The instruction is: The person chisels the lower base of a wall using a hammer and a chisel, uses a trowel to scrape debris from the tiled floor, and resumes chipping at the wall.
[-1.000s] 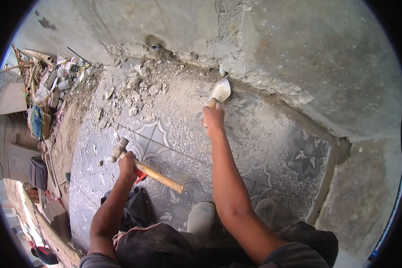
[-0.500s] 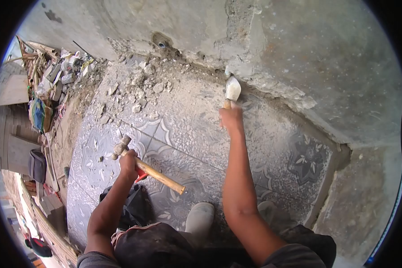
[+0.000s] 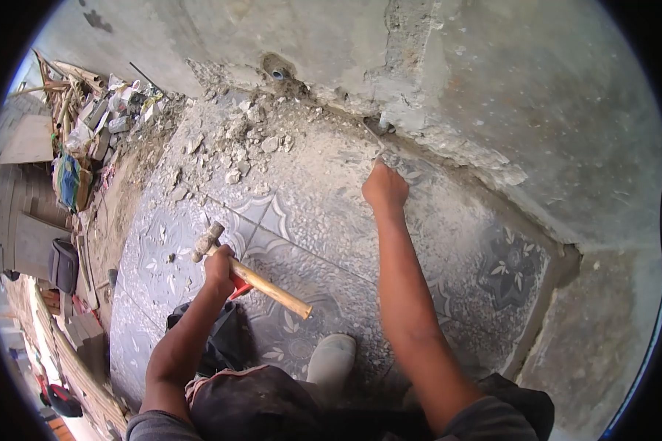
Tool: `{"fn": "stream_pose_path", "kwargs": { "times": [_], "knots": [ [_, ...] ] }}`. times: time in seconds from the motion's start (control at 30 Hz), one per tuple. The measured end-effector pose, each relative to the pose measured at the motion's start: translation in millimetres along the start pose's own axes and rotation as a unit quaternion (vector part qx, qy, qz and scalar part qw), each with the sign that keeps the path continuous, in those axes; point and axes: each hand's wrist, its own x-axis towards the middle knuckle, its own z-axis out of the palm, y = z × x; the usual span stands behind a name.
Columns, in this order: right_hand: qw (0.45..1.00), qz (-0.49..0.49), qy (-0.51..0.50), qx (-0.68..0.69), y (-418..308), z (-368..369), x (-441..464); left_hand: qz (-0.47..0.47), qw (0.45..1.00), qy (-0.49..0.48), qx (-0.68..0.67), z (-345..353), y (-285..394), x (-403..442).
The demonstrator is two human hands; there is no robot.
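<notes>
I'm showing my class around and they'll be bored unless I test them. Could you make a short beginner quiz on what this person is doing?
1. True or false: the left hand grips the hammer at its far end, away from the hammer head.
2. Which hand is nearer the wall?
3. Where does the loose rubble lie?
a) in a bucket
b) on the tiles
c) on a wooden table

Key:
1. False: the grip is close to the hammer head.
2. The right hand.
3. b

sleeves (image 3: 480, 420): short, dark grey | fingers (image 3: 219, 256): bare | boot (image 3: 332, 361): pale, round-toed
</notes>
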Motion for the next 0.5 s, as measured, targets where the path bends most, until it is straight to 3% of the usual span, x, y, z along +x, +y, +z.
{"fn": "stream_pose_path", "kwargs": {
  "times": [0.23, 0.5],
  "knots": [
    [0.996, -0.065, 0.05, -0.016, 14, -13, 2, -0.017, 1.0, -0.014, -0.018, -5, 0, 2],
    [0.989, -0.115, -0.023, -0.093, 32, -47, 24, -0.025, 0.999, -0.005, -0.019, 1, 4, -5]
  ]
}}
